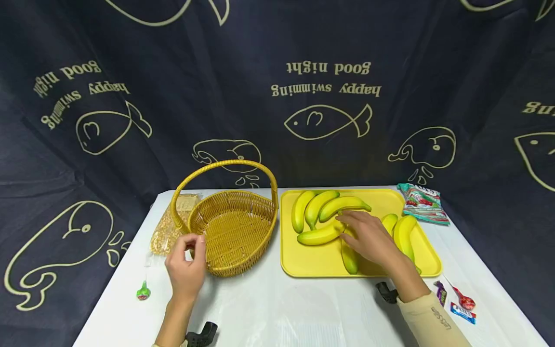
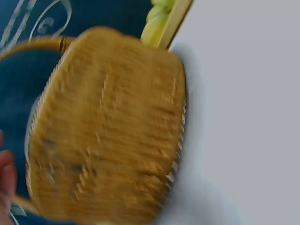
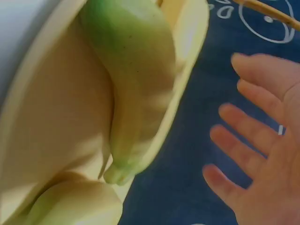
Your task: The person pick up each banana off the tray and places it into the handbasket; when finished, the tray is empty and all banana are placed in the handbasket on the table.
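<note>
At least seven curved yellow bananas with green tips (image 1: pixel 318 235) lay in a flat, pale-yellow rectangular tray (image 1: pixel 299 265) with rounded corners. Three were bunched near its far left corner, two lay near the middle, and two more towards the right. The right hand (image 1: pixel 368 234) was over the middle of the tray, palm down, its fingers spread and gripping nothing — the head view could not show whether any fingertip touched a banana. Left of the tray stood a golden-brown woven oval basket (image 1: pixel 236 231) with a tall arched handle (image 1: pixel 225 164). The left hand (image 1: pixel 186 265) was just beside the basket's near left side, fingers loosely curled, with nothing seen in its grasp. Behind the basket's left side lay a clear bag of yellow grains (image 1: pixel 165 231), and nearer, a green-wrapped lollipop (image 1: pixel 143 291). Beyond the tray's far right corner was a green-and-red snack packet (image 1: pixel 425 203); by its near right corner lay a purple-wrapped sweet (image 1: pixel 441 293), a red lollipop (image 1: pixel 466 302) and a blue-and-white wrapper (image 1: pixel 463 313). All stood on a white-covered table (image 1: pixel 260 308) before a navy cloth with fish drawings (image 1: pixel 329 48).
</note>
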`<action>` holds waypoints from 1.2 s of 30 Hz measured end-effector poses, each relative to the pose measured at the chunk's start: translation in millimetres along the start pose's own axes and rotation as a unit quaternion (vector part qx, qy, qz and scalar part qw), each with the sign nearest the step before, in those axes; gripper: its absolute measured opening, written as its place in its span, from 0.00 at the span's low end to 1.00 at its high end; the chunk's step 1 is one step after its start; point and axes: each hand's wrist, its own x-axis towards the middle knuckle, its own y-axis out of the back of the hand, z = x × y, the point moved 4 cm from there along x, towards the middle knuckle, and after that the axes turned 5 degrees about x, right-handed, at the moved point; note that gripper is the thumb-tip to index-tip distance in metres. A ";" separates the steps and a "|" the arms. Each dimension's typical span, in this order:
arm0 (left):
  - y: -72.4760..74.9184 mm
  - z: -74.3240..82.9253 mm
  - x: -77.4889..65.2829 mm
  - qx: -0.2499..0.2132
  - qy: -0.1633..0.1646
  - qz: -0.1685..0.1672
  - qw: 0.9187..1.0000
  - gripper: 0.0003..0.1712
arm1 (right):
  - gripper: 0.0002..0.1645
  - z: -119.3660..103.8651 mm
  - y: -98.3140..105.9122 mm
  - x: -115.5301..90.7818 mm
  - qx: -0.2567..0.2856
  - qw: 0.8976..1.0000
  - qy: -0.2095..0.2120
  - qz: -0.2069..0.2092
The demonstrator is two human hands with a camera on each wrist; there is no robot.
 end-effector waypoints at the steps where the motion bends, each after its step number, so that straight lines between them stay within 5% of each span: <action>1: 5.7 -7.1 -0.9 -0.024 0.039 0.034 0.998 0.05 | 0.28 -0.3 -3.6 4.7 0.007 1.000 0.005 -0.018; 4: 14.4 -29.1 -5.8 -0.072 0.165 0.069 0.981 0.10 | 0.27 -1.6 -16.8 18.3 0.002 0.998 0.024 -0.064; 7: 14.1 -49.3 -14.0 -0.093 0.269 0.022 0.958 0.18 | 0.25 -5.1 -29.4 30.4 -0.021 0.994 0.055 -0.092; 12: 6.8 -82.8 -29.6 -0.108 0.353 -0.057 0.928 0.24 | 0.20 -9.4 -43.2 44.5 -0.049 0.989 0.089 -0.105; 15: 3.4 -93.3 -35.4 -0.113 0.365 -0.077 0.921 0.26 | 0.20 -11.7 -43.0 45.6 -0.048 0.989 0.085 -0.111; 26: 2.7 -94.1 -42.4 -0.072 0.347 -0.087 0.931 0.26 | 0.25 -56.8 -0.8 46.1 0.040 0.990 0.079 -0.109; 31: 1.7 -94.3 -43.2 -0.071 0.352 -0.092 0.929 0.28 | 0.32 -93.0 12.9 65.9 0.095 0.985 0.099 -0.103; 36: 0.8 -94.9 -43.0 -0.062 0.347 -0.088 0.932 0.28 | 0.30 -127.9 12.7 96.4 0.148 0.969 0.150 -0.126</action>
